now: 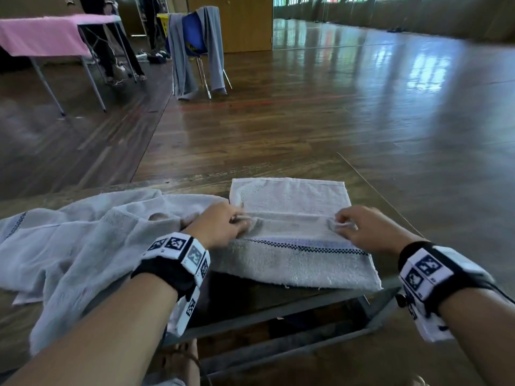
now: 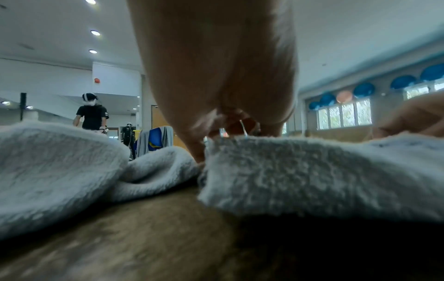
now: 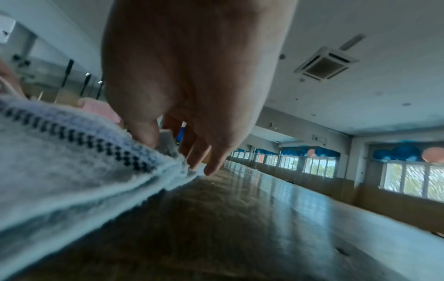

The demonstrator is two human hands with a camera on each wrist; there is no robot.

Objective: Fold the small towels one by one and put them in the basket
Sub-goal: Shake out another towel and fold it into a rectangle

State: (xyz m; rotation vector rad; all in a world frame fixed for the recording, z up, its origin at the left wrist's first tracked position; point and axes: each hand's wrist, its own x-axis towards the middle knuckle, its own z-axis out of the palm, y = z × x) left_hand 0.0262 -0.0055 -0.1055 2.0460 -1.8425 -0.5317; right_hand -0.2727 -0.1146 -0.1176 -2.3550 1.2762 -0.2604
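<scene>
Towel (image 1: 295,232) lay flat on surface (image 1: 242,296), near edge doubled over toward middle. Left hand (image 1: 220,227) pinched fold at left end, right hand (image 1: 365,229) pinched fold at right end, checkered stripe (image 1: 306,247) just below both. Crumpled towels (image 1: 83,240) were heaped left of it, touching left forearm. Basket not seen in any view.
</scene>
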